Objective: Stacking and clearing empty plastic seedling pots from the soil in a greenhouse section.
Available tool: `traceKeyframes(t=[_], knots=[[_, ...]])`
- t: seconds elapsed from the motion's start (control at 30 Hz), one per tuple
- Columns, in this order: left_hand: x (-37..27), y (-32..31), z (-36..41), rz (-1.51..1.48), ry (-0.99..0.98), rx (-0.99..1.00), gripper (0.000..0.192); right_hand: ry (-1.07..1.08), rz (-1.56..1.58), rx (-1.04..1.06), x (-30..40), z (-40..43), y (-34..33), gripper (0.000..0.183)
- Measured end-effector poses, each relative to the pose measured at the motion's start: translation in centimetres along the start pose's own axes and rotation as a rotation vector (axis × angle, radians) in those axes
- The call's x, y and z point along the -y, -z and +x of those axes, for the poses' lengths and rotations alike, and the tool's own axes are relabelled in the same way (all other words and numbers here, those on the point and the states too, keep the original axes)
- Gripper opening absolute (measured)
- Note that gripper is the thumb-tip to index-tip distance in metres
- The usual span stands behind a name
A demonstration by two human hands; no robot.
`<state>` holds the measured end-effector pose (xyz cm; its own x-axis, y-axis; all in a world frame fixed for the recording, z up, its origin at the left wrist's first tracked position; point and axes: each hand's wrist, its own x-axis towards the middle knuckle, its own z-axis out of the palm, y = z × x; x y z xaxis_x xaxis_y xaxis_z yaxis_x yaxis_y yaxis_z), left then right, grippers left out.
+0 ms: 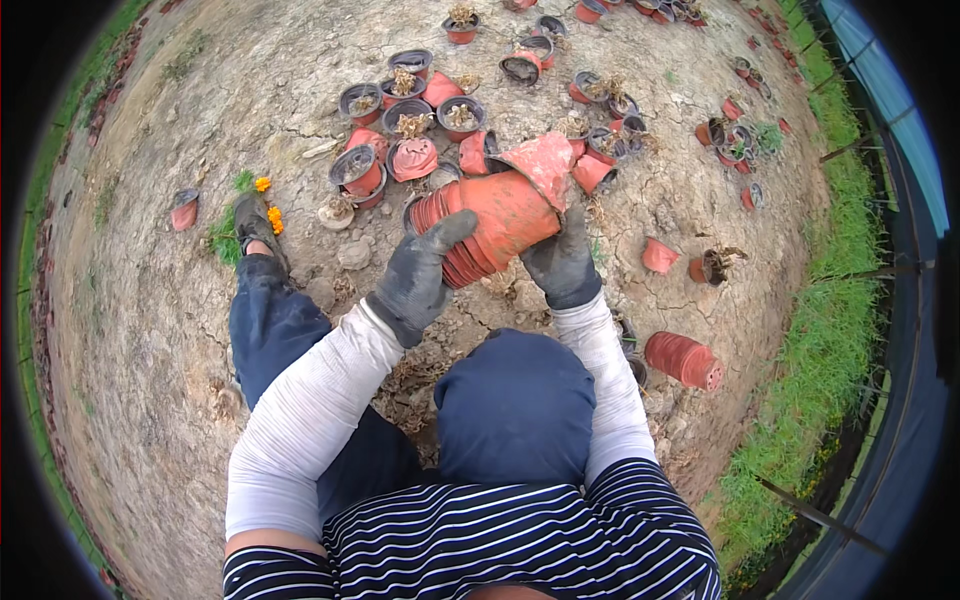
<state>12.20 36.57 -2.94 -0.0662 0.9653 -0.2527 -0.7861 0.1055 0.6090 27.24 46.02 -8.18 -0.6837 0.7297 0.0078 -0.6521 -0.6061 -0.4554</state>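
Observation:
In front of my raised knee, I hold a stack of nested reddish plastic plant pots lying on its side. My gloved left hand wraps around the near left part, its thumb across the layered rims. At the stack's right end my gloved right hand grips from below, its fingertips hidden behind the pots. A paler, dirt-smeared pot sits tilted against that right end; whether the right hand also touches it I cannot tell.
Several soil-filled pots with dried plants crowd the cracked ground beyond my hands. Another pot stack lies at right, near a single fallen pot. Orange flowers are beside my left shoe. Grass and dark sheeting border the right.

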Motion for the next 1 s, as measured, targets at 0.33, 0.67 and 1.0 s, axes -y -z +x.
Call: traceKeyframes(t=[0.33, 0.67, 1.0], knots=[[-0.5, -0.3, -0.3, -0.15, 0.012, 0.023, 0.053, -0.147, -0.579, 0.018, -0.4, -0.9, -4.5, 0.063], [-0.3, -1.0, -0.8, 0.256, -0.013, -0.161, 0.034, -0.045, -1.383, 0.165, 1.4, -1.4, 8.7, 0.062], [-1.2, 0.8, -1.2, 0.398, -0.005, -0.229, 0.042, -0.68, -2.254, -1.009, 19.5, -9.5, 27.8, 0.084]])
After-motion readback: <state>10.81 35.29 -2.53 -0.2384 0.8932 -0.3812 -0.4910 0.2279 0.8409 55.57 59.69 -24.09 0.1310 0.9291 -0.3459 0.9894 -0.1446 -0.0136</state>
